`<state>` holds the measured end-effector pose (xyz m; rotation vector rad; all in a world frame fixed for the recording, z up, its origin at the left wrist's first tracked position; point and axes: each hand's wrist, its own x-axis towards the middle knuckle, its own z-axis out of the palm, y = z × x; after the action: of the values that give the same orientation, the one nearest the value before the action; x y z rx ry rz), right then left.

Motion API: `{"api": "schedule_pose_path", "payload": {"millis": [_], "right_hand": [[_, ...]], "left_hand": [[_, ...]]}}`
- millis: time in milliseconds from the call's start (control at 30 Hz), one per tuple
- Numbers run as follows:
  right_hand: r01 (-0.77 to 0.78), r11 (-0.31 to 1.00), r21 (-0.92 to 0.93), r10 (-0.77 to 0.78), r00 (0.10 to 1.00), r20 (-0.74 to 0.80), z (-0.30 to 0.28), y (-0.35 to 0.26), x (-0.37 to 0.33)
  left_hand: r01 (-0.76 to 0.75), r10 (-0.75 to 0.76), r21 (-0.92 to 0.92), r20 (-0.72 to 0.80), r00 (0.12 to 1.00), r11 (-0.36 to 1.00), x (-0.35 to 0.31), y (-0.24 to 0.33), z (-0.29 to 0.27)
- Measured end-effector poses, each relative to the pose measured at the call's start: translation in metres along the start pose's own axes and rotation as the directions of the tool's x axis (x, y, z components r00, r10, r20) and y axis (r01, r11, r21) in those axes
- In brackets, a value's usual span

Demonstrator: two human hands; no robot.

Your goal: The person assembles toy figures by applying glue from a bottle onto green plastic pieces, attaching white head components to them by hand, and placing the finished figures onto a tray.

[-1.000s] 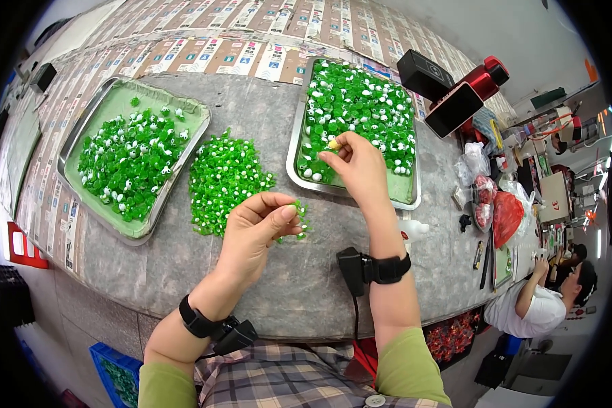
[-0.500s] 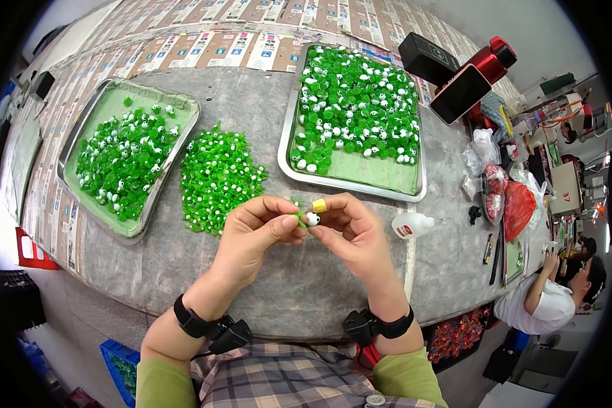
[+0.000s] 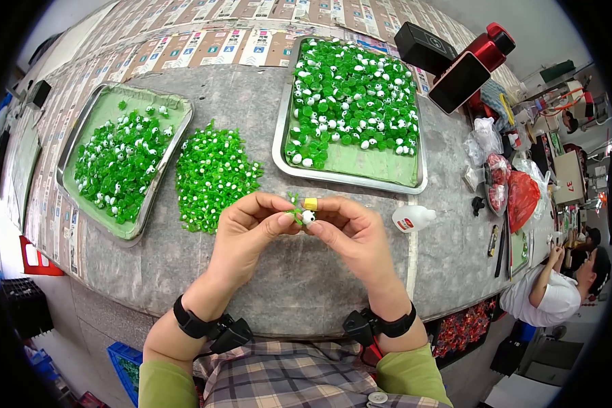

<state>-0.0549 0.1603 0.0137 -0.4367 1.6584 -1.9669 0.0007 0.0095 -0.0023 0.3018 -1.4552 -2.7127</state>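
Observation:
Between the fingertips of both hands is one small green plastic piece [image 3: 296, 214] joined or pressed to a white eye-like ball [image 3: 308, 217]. My left hand [image 3: 255, 228] pinches the green piece between thumb and fingers. My right hand [image 3: 347, 234], with yellow tape [image 3: 310, 203] round a fingertip, pinches the white ball. Just beyond my left hand lies a loose pile of small green-and-white pieces [image 3: 217, 177]. Farther left stands a metal tray [image 3: 183, 129] holding green pieces with white eye balls; a larger such tray [image 3: 419, 180] stands ahead to the right.
A white squeeze bottle [image 3: 413, 218] lies right of my right hand. Beyond the larger tray are a black box [image 3: 425, 47], a phone-like device [image 3: 459, 82] and a red bottle [image 3: 495, 46]. Plastic bags [image 3: 523, 197] and a cutter [image 3: 493, 241] lie at right. A person [image 3: 551, 292] sits beyond.
Both hands keep their pinch on the small piece, and the white ball now sits closer to the green part with its dark spot turned. The view has shifted slightly.

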Motion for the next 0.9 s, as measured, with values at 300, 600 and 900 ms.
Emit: {"api": "schedule_pose_path", "payload": {"millis": [300, 600, 900], "right_hand": [[-0.044, 0.997, 0.056, 0.046, 0.998, -0.041, 0.0023, -0.0023, 0.0000], [-0.124, 0.978, 0.165, 0.121, 0.992, 0.028, -0.0023, -0.0011, 0.0007], [-0.063, 0.978, 0.201, 0.077, 0.995, -0.063, -0.0033, -0.0025, 0.0003]], "left_hand": [[-0.013, 0.013, 0.045, 0.017, 1.000, 0.999, -0.0005, 0.0001, 0.0001], [-0.054, 0.048, 0.112, 0.052, 0.997, 0.992, -0.0019, 0.0009, 0.0017], [0.000, -0.001, 0.138, 0.009, 1.000, 0.990, -0.0009, 0.0006, 0.0020]]}}
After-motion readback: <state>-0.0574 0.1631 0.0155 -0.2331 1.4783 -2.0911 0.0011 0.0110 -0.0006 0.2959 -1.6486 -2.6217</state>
